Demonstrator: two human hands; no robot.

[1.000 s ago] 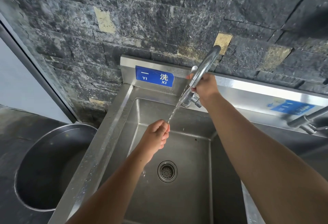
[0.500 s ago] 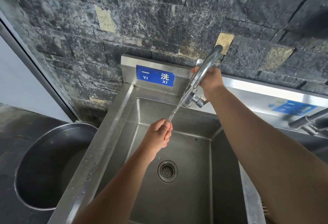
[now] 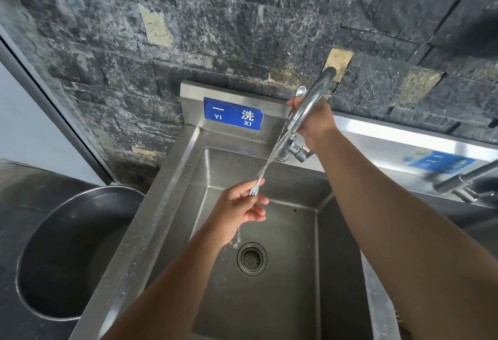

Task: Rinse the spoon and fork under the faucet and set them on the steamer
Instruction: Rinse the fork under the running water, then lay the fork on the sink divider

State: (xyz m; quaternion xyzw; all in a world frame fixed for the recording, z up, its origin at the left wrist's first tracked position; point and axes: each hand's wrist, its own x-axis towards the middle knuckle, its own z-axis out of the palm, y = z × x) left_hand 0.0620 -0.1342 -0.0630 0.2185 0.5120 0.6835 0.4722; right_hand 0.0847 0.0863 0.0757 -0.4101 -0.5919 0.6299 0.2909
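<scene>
On the left sits a big round dark metal pot (image 3: 72, 253). Next, the left hand (image 3: 237, 210) pinches the small silver fork (image 3: 254, 191) over the steel sink (image 3: 283, 299). To rinse well, turn the fork slowly so the thin water stream (image 3: 272, 156) washes every side. The right hand (image 3: 314, 121) wraps the curved shiny faucet (image 3: 310, 102) and also holds the little silver spoon (image 3: 300, 92). No steamer shows.

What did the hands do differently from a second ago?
The left hand opened its fingers, so the fork now shows in the water stream. The right hand stayed at the faucet, still holding the spoon; water keeps running into the sink.
</scene>
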